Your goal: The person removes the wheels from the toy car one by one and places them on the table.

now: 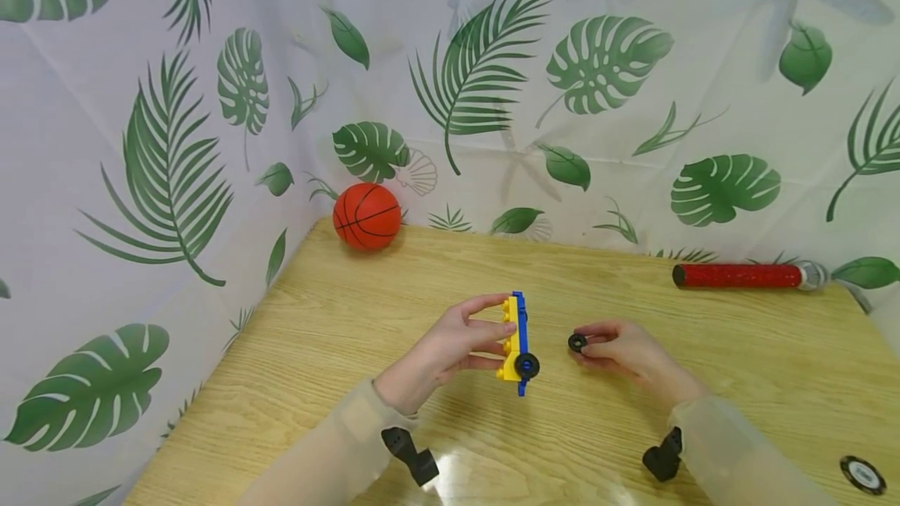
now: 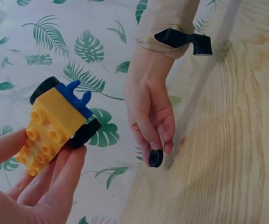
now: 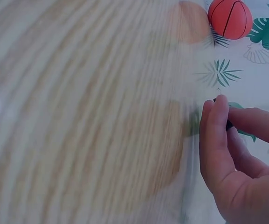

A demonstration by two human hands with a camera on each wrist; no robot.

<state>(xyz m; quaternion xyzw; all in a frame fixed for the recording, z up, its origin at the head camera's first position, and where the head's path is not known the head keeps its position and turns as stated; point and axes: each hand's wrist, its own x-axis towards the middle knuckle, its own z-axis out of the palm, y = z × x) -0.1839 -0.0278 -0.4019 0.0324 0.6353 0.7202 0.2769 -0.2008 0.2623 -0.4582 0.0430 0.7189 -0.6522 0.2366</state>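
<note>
Above the table, my left hand (image 1: 457, 342) grips a toy car base (image 1: 516, 338) by its yellow studded side, thumb on one edge and fingers on the other. The base has a blue underside and is tilted on its side. Black wheels show at one end in the left wrist view, where the yellow studs (image 2: 43, 140) face the camera. To the right, my right hand (image 1: 629, 354) pinches a small black toy wheel (image 1: 577, 343) between thumb and fingers, apart from the base. In the right wrist view the fingers mostly hide this wheel.
An orange-red toy basketball (image 1: 367, 216) sits at the table's back left corner. A red cylinder with a silvery end (image 1: 741, 276) lies at the back right. Near the front right is a black-and-white disc (image 1: 862, 475). Leaf-printed cloth (image 1: 485, 69) walls the table's back and left.
</note>
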